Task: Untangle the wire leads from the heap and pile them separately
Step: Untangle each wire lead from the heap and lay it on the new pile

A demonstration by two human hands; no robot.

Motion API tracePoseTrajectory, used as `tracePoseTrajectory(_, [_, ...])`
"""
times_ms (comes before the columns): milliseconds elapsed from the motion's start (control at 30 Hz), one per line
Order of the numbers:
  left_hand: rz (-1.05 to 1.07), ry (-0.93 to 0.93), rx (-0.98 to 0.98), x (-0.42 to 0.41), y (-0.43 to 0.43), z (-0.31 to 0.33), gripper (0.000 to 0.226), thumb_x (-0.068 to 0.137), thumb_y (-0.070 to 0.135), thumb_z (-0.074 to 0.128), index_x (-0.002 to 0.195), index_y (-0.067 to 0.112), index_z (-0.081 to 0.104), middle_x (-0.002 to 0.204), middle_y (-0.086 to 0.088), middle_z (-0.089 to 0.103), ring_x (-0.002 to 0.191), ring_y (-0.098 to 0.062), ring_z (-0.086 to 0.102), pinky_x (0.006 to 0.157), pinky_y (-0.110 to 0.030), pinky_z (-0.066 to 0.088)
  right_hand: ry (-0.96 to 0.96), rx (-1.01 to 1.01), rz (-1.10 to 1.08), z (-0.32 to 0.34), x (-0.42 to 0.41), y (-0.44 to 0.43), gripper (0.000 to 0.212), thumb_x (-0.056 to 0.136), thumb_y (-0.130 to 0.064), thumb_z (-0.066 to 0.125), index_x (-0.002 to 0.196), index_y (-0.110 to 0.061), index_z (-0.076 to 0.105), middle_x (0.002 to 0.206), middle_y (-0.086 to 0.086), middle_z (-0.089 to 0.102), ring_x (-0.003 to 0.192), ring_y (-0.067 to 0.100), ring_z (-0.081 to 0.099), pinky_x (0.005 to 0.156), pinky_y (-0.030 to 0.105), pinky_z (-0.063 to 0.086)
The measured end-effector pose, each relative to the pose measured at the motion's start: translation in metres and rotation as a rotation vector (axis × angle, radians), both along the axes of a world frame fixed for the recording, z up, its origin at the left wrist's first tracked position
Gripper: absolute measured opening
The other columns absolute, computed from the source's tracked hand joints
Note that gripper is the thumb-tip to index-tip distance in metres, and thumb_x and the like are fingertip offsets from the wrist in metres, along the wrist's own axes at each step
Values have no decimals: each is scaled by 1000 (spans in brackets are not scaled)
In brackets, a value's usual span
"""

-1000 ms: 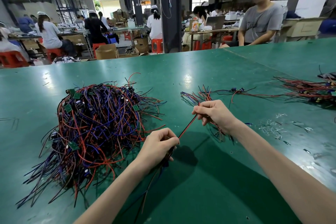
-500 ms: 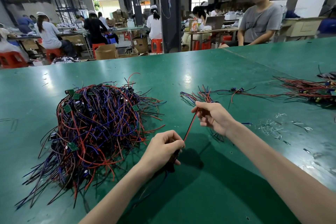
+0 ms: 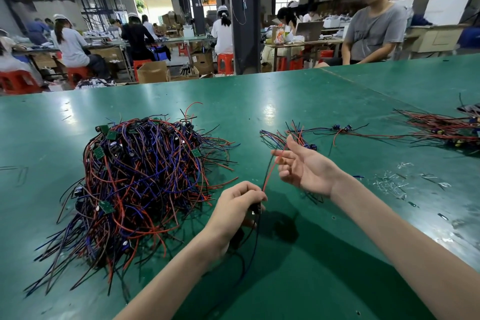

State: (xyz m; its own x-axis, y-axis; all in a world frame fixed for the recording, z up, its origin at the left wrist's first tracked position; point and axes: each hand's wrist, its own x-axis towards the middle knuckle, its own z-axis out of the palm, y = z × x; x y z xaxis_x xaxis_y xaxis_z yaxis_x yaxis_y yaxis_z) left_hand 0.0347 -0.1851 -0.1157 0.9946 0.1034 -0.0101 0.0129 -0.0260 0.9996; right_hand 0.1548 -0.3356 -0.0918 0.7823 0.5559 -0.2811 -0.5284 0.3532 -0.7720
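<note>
A big tangled heap of red, blue and black wire leads with small green boards lies on the left of the green table. My left hand grips one lead at its dark component end, and its red wire rises toward my right hand. The right hand is palm up with fingers spread, and the red wire runs past its fingertips. Behind that hand lies a small pile of separated leads. Black and blue strands hang below my left hand.
More leads are spread at the table's right edge. Clear plastic scraps litter the table right of my right arm. A person in a grey shirt sits beyond the far edge; other workers sit further back.
My right hand has let go of the red wire and opened, turning palm up. My left hand has kept its grip on the lead and barely moved.
</note>
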Motion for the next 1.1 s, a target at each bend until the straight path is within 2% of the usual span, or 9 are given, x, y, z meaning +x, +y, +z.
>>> tracePoseTrajectory(67, [70,15,-40,1,4,4,26,88,14,58,64,23,62,62,8,63,64,-5,56,51,-19,38,-85,-47,30,2,-6,3,57,79,-53,55,108,-4,47,72,6,50,52,15,47,45,26,48])
tracePoseTrajectory(133, [142,13,-89,5,9,8,21,89,15,58,69,22,61,63,8,63,65,-8,51,53,-22,34,-203,-140,89,1,-17,9,60,74,-56,55,105,-5,48,73,5,52,53,15,47,48,27,48])
tracePoseTrajectory(333, [256,-55,-229,13,24,14,13,90,19,60,78,18,60,68,4,58,62,-8,42,53,-21,36,-516,-273,370,-13,-53,33,27,77,-37,62,82,-10,68,83,8,68,46,9,52,39,16,40])
tracePoseTrajectory(433, [240,-73,-249,13,26,12,14,88,26,61,81,14,62,77,-7,54,66,-13,42,56,-27,40,-528,-200,337,-22,-63,42,20,80,-28,61,85,-12,72,82,7,71,44,6,52,38,15,38])
tracePoseTrajectory(533, [200,-110,-248,13,25,12,21,81,33,62,83,12,63,68,-1,54,62,-12,42,51,-22,40,-505,-172,260,-25,-65,47,26,81,-29,59,86,-7,71,70,3,68,39,4,47,34,14,33])
tracePoseTrajectory(600, [158,-113,-262,13,26,13,26,76,37,61,83,13,65,72,-2,56,62,-10,45,58,-21,44,-507,-161,225,-24,-64,46,28,81,-30,59,86,-5,70,62,2,63,36,5,43,32,14,29])
tracePoseTrajectory(800, [93,-125,-148,13,32,12,12,87,7,61,97,12,66,76,-1,71,73,-14,61,75,-23,50,-596,-243,130,-20,-67,46,23,94,-19,51,82,-6,66,55,-3,57,33,4,37,33,14,21])
tracePoseTrajectory(900, [153,-191,-129,12,33,13,8,89,5,59,95,9,64,76,-3,69,71,-14,60,71,-20,51,-619,-285,137,-17,-69,47,23,97,-13,48,83,-7,66,53,-3,58,33,3,34,33,15,21])
tracePoseTrajectory(1100, [142,-261,-217,10,31,19,7,89,4,56,92,7,62,73,-8,69,69,-15,65,68,-22,54,-533,-308,96,-11,-65,41,9,85,-13,66,83,-7,71,61,2,66,33,5,32,33,14,20])
